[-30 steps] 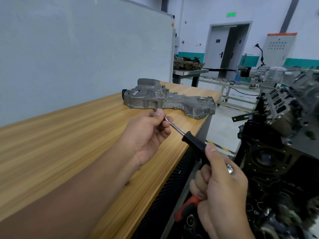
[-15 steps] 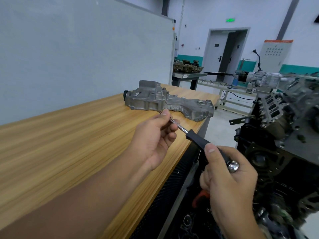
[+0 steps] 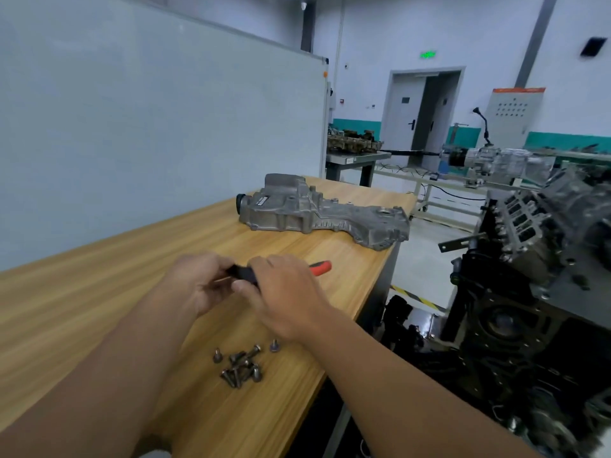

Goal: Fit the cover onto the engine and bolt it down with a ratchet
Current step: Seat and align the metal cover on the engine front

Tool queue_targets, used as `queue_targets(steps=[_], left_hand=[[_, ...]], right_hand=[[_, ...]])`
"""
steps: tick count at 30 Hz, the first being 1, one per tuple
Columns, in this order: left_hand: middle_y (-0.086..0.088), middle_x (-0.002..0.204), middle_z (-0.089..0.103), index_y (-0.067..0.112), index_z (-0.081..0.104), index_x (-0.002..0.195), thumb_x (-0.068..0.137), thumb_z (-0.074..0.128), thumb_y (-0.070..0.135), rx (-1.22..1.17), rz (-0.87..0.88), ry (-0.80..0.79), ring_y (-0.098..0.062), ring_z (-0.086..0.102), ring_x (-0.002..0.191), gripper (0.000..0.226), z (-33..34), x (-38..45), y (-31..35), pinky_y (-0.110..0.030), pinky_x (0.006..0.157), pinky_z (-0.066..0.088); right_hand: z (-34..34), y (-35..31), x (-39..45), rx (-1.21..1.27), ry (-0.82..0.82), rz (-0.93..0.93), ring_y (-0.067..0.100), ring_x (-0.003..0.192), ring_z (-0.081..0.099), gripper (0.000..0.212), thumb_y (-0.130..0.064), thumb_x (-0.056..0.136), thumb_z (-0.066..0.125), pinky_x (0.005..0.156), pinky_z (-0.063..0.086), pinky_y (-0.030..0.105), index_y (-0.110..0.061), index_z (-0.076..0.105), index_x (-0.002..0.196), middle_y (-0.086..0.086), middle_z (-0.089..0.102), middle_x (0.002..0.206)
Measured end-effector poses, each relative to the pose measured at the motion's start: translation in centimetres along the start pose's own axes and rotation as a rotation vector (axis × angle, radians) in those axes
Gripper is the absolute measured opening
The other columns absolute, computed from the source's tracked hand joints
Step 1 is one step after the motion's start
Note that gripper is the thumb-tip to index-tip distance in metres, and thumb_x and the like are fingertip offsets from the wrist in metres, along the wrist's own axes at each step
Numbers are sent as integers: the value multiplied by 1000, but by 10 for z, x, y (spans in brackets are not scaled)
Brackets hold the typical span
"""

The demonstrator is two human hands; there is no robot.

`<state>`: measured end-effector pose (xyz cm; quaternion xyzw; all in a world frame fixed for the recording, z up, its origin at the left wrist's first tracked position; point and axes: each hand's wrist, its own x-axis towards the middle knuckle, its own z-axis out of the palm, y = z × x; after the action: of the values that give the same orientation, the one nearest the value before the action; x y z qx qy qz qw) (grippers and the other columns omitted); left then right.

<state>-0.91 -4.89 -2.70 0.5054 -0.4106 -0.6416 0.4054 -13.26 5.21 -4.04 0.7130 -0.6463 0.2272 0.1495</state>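
Both hands are clamping the ratchet (image 3: 246,274): left hand (image 3: 198,285) gripping its far-left end, right hand (image 3: 284,292) wrapping the black-and-red handle. The cover (image 3: 317,213) label is lying unreadable on the surface (image 3: 99,292).

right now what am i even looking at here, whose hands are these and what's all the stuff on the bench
There is one picture, taken by a camera worn on a person's head, looking forward and down. The two bare hands are that person's own. The left hand and right hand together grip a ratchet, a black-handled tool whose red end sticks out to the right. On the wooden bench lies a grey metal cover, farther away, and a small pile of bolts lies nearer. To the right, off the bench, stands the dark engine that the cover belongs on. The cover is not yet fitted.
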Motion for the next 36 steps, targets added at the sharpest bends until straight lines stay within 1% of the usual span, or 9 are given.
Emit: queue_targets(steps=[5,9,15,18,20,23,28,33,36], left_hand=[[-21,94,61,-4,59,95,90,67,-4,-54,38,220,-22,54,59,10,-30,43,-6,-20,37,46],[-17,80,67,-4,70,97,76,81,0,326,153,408,-27,59,63,24,-39,41,-13,-28,49,50],[-12,123,63,21,69,117,74,77,34,1005,317,500,-38,52,121,46,11,48,23,-38,85,40],[-3,98,70,19,72,96,75,72,30,761,447,263,-29,63,97,24,88,85,62,-37,80,52],[0,101,69,24,68,102,72,71,43,681,396,152,-25,64,93,35,134,121,70,-34,78,52],[-8,141,50,33,44,142,69,58,68,773,358,229,-34,50,127,82,167,180,68,-49,105,44],[-19,157,27,27,20,158,81,48,74,886,298,388,-44,32,141,94,165,271,80,-53,113,32],[-18,133,57,8,46,140,70,65,75,847,251,407,-41,55,121,98,157,303,73,-51,99,49],[-15,101,69,6,66,93,71,74,62,802,258,412,-36,66,98,61,157,305,79,-44,88,56]], right_hand=[[34,1,20,143,-165,39,28,108,54,51,-57,103,34,92,42,46,-20,61,126,6,66,112],[22,68,13,218,-42,219,21,111,55,52,-60,100,35,96,45,44,-25,62,127,-2,65,116],[-11,222,37,137,39,632,29,114,58,43,-53,86,58,94,53,46,-32,64,123,2,65,121],[-9,267,71,105,-117,684,36,132,47,65,-64,74,62,103,48,52,-45,54,136,3,52,144],[3,284,91,104,-197,670,39,142,35,84,-74,67,60,109,39,58,-50,41,145,4,37,157],[21,306,117,79,-250,624,43,151,16,96,-88,67,51,114,26,67,-54,23,152,1,15,168],[45,357,115,-44,-348,689,40,154,-5,79,-87,85,23,119,3,67,-50,17,155,2,3,171],[35,334,85,-178,-344,715,44,146,22,89,-92,71,6,118,10,64,-53,26,148,7,28,163],[12,318,53,-275,-148,846,39,126,43,69,-85,73,21,102,32,60,-47,53,122,3,54,129]])
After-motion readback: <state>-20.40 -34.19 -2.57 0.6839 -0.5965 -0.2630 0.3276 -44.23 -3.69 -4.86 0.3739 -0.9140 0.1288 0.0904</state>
